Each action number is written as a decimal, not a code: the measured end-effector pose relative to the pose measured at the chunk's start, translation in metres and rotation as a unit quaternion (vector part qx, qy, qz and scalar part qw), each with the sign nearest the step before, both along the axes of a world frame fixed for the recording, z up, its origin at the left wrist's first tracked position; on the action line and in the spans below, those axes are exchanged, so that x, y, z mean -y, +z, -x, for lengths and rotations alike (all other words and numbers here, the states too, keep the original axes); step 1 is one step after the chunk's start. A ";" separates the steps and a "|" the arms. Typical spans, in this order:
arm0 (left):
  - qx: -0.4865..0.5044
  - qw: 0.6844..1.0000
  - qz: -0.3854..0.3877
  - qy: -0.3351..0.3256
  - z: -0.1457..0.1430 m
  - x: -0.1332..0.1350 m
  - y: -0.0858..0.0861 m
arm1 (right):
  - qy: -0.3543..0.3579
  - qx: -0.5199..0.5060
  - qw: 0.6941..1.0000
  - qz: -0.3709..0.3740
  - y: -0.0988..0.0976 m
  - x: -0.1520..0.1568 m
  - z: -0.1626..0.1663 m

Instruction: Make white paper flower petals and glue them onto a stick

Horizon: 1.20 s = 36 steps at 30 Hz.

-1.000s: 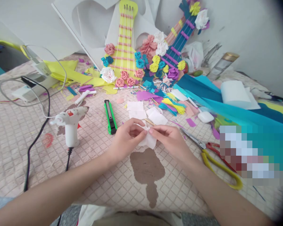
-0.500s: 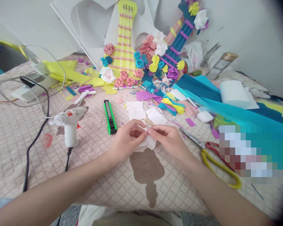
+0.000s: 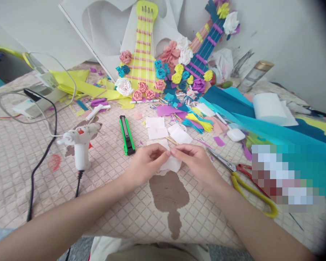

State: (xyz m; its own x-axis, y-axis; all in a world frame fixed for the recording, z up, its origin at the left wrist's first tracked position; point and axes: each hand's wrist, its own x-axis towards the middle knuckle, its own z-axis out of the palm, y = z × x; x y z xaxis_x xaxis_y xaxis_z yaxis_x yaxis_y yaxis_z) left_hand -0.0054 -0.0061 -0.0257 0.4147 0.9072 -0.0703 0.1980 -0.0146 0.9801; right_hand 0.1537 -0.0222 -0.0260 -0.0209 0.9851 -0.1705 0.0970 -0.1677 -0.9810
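Observation:
My left hand (image 3: 145,163) and my right hand (image 3: 197,161) meet fingertip to fingertip just above the quilted mat. Both pinch one small piece of white paper (image 3: 171,165) that hangs between them. Behind the hands lie more white paper squares (image 3: 156,127). A green utility knife (image 3: 126,135) lies just left of my left hand. Scissors with yellow and red handles (image 3: 244,177) lie to the right of my right hand. A white hot glue gun (image 3: 80,141) stands further left.
A yellow paper guitar (image 3: 143,47) and a blue one (image 3: 206,43), both ringed with paper flowers, lean against the wall. Coloured paper scraps (image 3: 190,114), teal sheets (image 3: 260,123), a white roll (image 3: 270,107) and cables (image 3: 43,145) lie about. A brown patch (image 3: 170,194) marks the mat.
The hands have shifted slightly while working the white paper between the fingertips; a flap of it now shows above my left fingers. Nothing else has moved.

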 end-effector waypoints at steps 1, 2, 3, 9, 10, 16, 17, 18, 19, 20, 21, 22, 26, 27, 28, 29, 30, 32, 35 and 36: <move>-0.003 1.000 -0.001 -0.004 0.000 0.000 0.000 | -0.001 -0.005 1.000 0.000 0.000 0.000 0.000; -0.005 1.000 0.001 -0.006 0.000 0.000 0.000 | -0.001 -0.011 1.000 0.001 0.000 0.000 0.000; -0.006 1.000 0.003 -0.007 0.000 0.000 0.000 | 0.000 -0.016 1.000 0.005 0.000 0.000 0.000; -0.025 1.000 -0.010 -0.016 0.002 0.000 0.000 | 0.003 -0.024 1.000 0.015 0.000 0.000 0.000; -0.031 0.999 -0.016 -0.020 0.002 0.000 -0.001 | 0.003 -0.023 1.000 0.016 0.000 0.000 0.000; -0.044 0.998 -0.034 -0.028 0.004 0.001 -0.002 | 0.001 -0.027 0.999 0.027 0.001 0.001 0.001; -0.045 0.998 -0.034 -0.028 0.004 0.001 -0.002 | 0.001 -0.029 0.999 0.029 0.001 0.001 0.001; -0.047 0.998 -0.034 -0.029 0.004 0.001 -0.002 | 0.001 -0.031 0.999 0.032 0.001 0.001 0.001; -0.049 0.998 -0.034 -0.029 0.004 0.001 -0.002 | 0.001 -0.032 0.999 0.035 0.001 0.001 0.001; -0.050 0.998 -0.035 -0.030 0.004 0.001 -0.002 | 0.002 -0.035 0.999 0.038 0.002 0.001 0.001; -0.050 0.998 -0.036 -0.030 0.004 0.000 -0.002 | 0.004 -0.038 0.998 0.041 0.001 0.001 0.001; -0.050 0.998 -0.037 -0.028 0.003 0.000 -0.002 | 0.006 -0.042 0.998 0.042 0.001 0.001 0.001; -0.049 0.998 -0.039 -0.020 0.003 -0.002 -0.001 | 0.001 -0.043 0.998 0.035 0.001 -0.001 0.000; -0.050 0.998 -0.040 -0.017 0.003 -0.002 -0.001 | 0.001 -0.039 0.999 0.034 0.002 -0.001 0.000; -0.050 0.998 -0.040 -0.016 0.003 -0.002 -0.001 | 0.004 -0.035 0.999 0.034 0.002 -0.001 0.000; -0.050 0.998 -0.040 -0.015 0.003 -0.001 0.000 | 0.008 -0.032 0.999 0.035 0.003 0.000 0.000; -0.050 0.998 -0.041 -0.014 0.003 -0.001 0.000 | 0.013 -0.031 0.999 0.035 0.003 0.000 0.000; -0.050 0.998 -0.040 -0.014 0.004 -0.001 0.000 | 0.019 -0.029 0.999 0.033 0.003 0.000 -0.001; -0.049 0.998 -0.038 -0.017 0.004 -0.001 0.000 | 0.020 -0.028 0.999 0.034 0.002 0.000 -0.002; -0.049 0.998 -0.038 -0.019 0.004 -0.001 0.000 | 0.020 -0.024 0.999 0.033 0.001 0.000 -0.002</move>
State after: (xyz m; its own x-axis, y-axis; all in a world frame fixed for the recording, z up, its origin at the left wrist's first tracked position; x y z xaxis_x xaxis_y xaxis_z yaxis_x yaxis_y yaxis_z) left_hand -0.0091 -0.0049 -0.0261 0.4443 0.8948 -0.0431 0.2908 -0.0986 0.9517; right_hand 0.1557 -0.0223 -0.0250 -0.0703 0.9698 -0.2338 0.0585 -0.2299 -0.9714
